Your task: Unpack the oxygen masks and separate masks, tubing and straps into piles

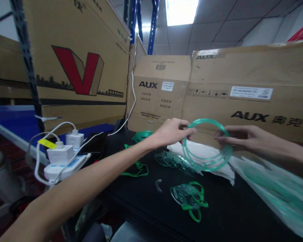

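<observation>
A coil of clear green tubing (208, 121) is held up above the black table, between both hands. My left hand (175, 131) pinches the coil's left side between thumb and fingers. On the opposite side, my right hand (238, 137) has its fingers closed on the coil, slightly blurred. Below it lies a clear oxygen mask (183, 195) with a green elastic strap. Several more clear masks (173, 160) lie in a row behind, beside a white plastic bag (223, 171). Another coil of green tubing (142, 135) rests farther back on the left.
Green straps (138, 169) and a small clear piece (158, 185) lie on the black table (151, 210). A plastic bag of green tubing (280, 191) is at right. Cardboard boxes (161, 101) stand behind. A power strip (58, 171) with white chargers sits at left.
</observation>
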{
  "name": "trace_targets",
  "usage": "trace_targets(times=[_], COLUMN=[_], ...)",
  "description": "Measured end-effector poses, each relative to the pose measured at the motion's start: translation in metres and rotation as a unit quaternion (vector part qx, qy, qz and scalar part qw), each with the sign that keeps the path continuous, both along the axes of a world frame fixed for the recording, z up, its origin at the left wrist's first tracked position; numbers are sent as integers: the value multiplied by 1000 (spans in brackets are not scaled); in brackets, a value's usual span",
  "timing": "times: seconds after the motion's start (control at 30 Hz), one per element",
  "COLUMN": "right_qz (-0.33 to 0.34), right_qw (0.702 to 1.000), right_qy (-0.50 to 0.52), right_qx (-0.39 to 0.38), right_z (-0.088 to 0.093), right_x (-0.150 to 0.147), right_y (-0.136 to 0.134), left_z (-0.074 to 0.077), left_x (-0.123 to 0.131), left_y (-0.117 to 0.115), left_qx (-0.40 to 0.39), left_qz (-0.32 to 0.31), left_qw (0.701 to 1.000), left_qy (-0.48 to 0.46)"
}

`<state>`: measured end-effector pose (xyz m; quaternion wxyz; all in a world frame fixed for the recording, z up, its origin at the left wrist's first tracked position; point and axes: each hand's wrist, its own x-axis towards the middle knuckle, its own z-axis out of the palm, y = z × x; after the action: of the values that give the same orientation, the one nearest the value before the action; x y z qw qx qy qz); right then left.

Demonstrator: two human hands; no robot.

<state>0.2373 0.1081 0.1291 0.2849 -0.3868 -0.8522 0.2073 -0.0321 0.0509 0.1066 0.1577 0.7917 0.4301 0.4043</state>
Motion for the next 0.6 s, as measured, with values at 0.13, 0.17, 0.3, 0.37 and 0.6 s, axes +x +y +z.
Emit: trace_targets(times=[0.13,0.17,0.3,0.37,0.6], right_qz=[35,36,26,26,-1], right_qw=[946,940,926,919,904], right_qy=[135,142,145,145,141], right_qx=[-292,-308,-347,-366,-403], right_z=[-9,-12,-28,-35,-55], right_x=[-44,-57,-110,-132,-194], right_y=[7,9,26,37,75], left_z=[1,-1,-15,-21,-40], left_x=[-40,-49,-80,-95,-135], left_y=[11,14,27,36,79], left_qx=[-42,-62,-127,-140,-220], left_qz=[34,49,106,135,261], left_qw=[997,994,982,976,936], left_qy=[-63,-72,-90,-98,-87])
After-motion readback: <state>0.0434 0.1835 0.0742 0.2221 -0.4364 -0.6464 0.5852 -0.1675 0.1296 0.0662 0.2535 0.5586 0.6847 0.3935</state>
